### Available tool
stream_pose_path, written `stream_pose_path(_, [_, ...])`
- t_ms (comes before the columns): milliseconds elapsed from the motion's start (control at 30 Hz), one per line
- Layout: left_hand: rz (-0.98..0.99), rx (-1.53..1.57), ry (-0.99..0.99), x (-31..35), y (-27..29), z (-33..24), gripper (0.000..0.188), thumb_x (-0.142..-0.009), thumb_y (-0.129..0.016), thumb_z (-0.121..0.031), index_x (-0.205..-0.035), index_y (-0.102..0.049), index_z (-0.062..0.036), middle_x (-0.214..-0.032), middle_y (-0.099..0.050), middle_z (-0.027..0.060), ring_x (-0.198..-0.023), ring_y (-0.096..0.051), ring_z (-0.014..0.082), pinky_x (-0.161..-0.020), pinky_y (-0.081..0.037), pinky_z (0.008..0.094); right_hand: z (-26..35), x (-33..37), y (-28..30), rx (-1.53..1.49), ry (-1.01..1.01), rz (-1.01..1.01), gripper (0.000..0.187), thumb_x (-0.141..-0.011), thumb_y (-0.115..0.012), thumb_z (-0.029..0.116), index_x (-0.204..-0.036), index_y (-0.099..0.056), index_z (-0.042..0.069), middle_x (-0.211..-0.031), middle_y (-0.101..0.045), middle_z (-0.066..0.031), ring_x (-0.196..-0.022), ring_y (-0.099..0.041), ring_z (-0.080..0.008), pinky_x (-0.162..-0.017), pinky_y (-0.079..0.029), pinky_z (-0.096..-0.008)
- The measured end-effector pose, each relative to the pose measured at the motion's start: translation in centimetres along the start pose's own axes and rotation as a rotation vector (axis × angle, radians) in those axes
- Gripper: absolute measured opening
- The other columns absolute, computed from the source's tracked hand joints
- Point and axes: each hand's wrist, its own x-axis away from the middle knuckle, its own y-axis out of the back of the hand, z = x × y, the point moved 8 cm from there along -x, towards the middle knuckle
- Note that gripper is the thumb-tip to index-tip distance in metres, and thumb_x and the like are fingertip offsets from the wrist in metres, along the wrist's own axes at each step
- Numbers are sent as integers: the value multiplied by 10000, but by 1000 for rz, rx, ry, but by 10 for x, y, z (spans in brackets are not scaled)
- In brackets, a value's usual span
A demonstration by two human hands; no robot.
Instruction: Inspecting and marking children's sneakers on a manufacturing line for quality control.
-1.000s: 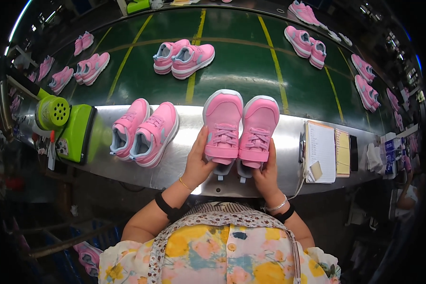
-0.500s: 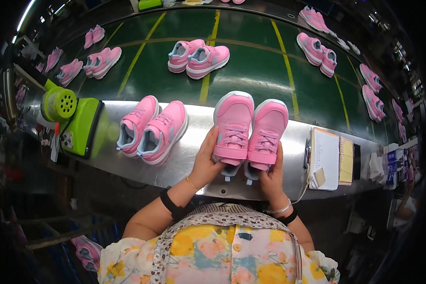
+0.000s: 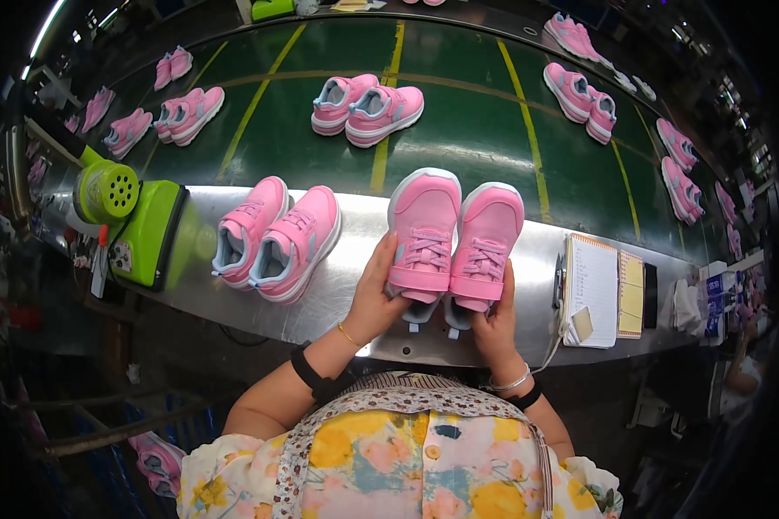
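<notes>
A pair of pink sneakers is held side by side in front of me, toes pointing away and laces up. My left hand (image 3: pixel 377 290) grips the left sneaker (image 3: pixel 426 227) along its outer side. Around the outer heel side of the right sneaker (image 3: pixel 485 233) is my right hand (image 3: pixel 496 322). The fingers under both sneakers are partly hidden. Just left of my left hand, another pair of pink sneakers (image 3: pixel 301 246) rests on the metal table (image 3: pixel 355 221), heels toward me.
Beyond the table runs a green belt (image 3: pixel 459 130) with yellow lines, carrying several pairs of pink sneakers (image 3: pixel 381 112). A bright green machine (image 3: pixel 151 233) stands at left. On the right lie an open notebook (image 3: pixel 591 290) and a yellow pad (image 3: pixel 630 294).
The held sneakers shift very slightly left in the picture. The pair on the belt ahead appears a little farther right. My grip is the same.
</notes>
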Motion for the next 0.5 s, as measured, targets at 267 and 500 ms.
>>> stream_pose_path(267, [37,-36,-8,3,-3,-4,894,-755,-679,-13,-1466,-142,-76,-1443,-299,147,-1291,-382,240,-1048,-343,357,2,5,3,61,25,-10,798,-836,-550,-13,-1471,-79,93,-1387,-359,-146,-1244,-423,-239,-1021,-357,-357])
stream_pose_path(500, [59,48,-7,6,-1,-3,885,-775,-656,5,-1472,-117,-84,-1420,-345,145,-1270,-413,238,-1035,-360,355,6,6,-1,14,12,6,806,-839,-544,-15,-1472,-57,94,-1383,-360,-149,-1241,-425,-240,-1021,-358,-357])
